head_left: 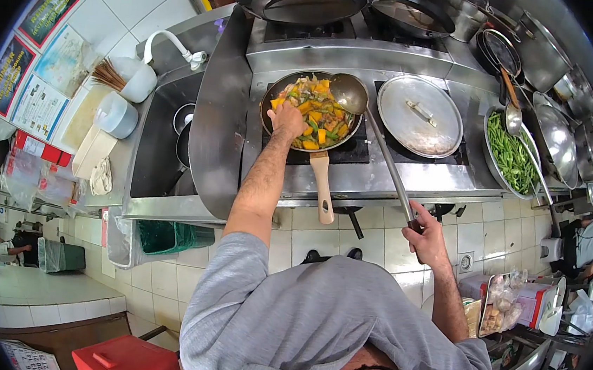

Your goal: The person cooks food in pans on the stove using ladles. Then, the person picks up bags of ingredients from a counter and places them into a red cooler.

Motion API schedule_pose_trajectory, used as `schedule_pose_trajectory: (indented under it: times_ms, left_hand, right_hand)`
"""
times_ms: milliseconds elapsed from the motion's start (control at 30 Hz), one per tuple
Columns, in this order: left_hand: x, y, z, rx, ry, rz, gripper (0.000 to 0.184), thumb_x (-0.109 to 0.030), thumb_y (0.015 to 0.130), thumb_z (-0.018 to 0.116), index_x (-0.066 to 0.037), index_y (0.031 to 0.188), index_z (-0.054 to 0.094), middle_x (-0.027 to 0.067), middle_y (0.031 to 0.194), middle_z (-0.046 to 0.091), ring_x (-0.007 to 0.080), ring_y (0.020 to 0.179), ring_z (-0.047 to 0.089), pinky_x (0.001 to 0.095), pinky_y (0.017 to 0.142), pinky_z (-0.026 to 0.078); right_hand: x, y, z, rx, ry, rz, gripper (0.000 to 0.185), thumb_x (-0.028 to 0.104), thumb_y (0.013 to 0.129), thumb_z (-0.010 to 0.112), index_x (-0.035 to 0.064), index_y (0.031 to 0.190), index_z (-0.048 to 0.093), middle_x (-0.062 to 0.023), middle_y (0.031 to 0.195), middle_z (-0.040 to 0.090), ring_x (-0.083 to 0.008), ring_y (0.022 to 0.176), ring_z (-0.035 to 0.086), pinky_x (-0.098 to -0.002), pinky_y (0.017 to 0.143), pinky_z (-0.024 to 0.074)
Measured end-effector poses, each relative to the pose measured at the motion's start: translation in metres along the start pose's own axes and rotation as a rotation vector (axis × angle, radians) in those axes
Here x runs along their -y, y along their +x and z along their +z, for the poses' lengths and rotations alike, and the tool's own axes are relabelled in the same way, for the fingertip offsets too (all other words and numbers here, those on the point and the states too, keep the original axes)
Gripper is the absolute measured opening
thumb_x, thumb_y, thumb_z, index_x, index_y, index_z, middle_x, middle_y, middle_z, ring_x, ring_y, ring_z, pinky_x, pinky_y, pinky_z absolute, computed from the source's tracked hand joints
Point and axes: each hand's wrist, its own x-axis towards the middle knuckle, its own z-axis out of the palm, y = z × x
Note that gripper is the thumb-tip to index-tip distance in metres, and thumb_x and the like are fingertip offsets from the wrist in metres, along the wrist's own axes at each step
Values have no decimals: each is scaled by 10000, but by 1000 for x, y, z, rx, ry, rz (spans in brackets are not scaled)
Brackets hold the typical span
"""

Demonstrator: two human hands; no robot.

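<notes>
A frying pan (322,187) with a light wooden handle sits on the stove, filled with cooked vegetables (322,120), orange chunks and green pieces among them. My left hand (287,120) reaches down into the pan's left side, fingers bent together at the food; what they pinch, if anything, is hidden. My right hand (430,239) is wrapped round the dark grip of a long-handled ladle (391,166). The ladle's round bowl rests at the pan's upper right rim. Just right of the pan lies a big metal lid (404,127).
A bowl of cut green beans (514,158) stands at the right, with a spoon (513,119) across its edge. Two dark pans (309,4) sit on the back burners. A metal partition (223,119) separates the stove from the sink (150,162) at left.
</notes>
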Motion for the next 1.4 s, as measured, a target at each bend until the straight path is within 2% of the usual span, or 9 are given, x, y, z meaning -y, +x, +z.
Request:
schedule_pose_trajectory:
  times_ms: [200,533,700,833,933,1067,1133,1167,1400]
  left_hand:
    - [-2,2,5,-16,-34,30,490,-365,705,690,-53,1076,622,108,1228,456,269,1166,388,480,927,272]
    - [16,2,12,-118,-187,-37,242,-267,726,652,-112,905,695,88,1130,490,264,1094,433,490,920,268]
    - [37,-14,10,-222,-309,-34,127,-246,715,668,-168,805,713,73,1035,519,259,1025,473,506,861,293]
    - [40,-47,-8,-356,-587,20,155,-268,709,687,-149,806,712,52,958,518,222,971,502,462,842,332]
    - [37,-78,-31,-428,-1013,203,205,-204,715,724,-61,861,698,38,884,455,152,875,470,266,741,391]
    - [24,-132,-87,-400,-1212,282,179,-116,703,730,-24,851,689,22,878,415,134,852,433,250,741,374]
    - [23,-151,-109,-452,-1337,528,193,-100,683,751,-20,848,691,6,883,393,132,841,414,250,735,365]
    - [23,-164,-123,-460,-1337,522,193,-100,683,751,-20,848,691,6,883,393,132,841,414,250,735,365]
    - [7,-230,-191,-592,-1327,1089,138,-165,624,756,-158,750,699,-7,819,327,155,751,345,317,656,285]
  right_hand:
    - [2,11,3,-4,9,1,595,-33,755,585,37,1315,395,-9,665,483,-58,470,423,-222,411,365]
    - [11,25,3,7,-43,-8,571,-15,756,585,33,1298,414,-3,655,483,-60,481,427,-228,423,362]
    - [9,57,2,-45,-352,-145,549,21,752,582,44,1280,434,-55,642,504,-126,548,481,-294,530,423]
    - [10,84,23,-14,-285,-128,541,33,749,589,44,1271,447,-81,659,527,-163,599,492,-309,592,439]
    - [13,79,33,16,-291,-155,549,31,745,605,44,1271,450,-76,675,542,-159,623,493,-309,605,444]
    - [30,52,22,86,-260,-83,560,17,746,610,48,1280,445,-48,667,515,-124,607,458,-284,570,421]
    - [31,38,13,100,-269,-64,563,8,744,609,51,1281,445,-39,660,500,-112,596,441,-271,555,409]
    - [33,31,8,80,-262,-63,561,-5,741,606,54,1277,449,-29,653,481,-105,589,422,-258,545,395]
    - [37,19,-12,-37,-363,-76,553,-41,739,593,62,1266,460,-16,641,439,-100,590,391,-242,543,375]
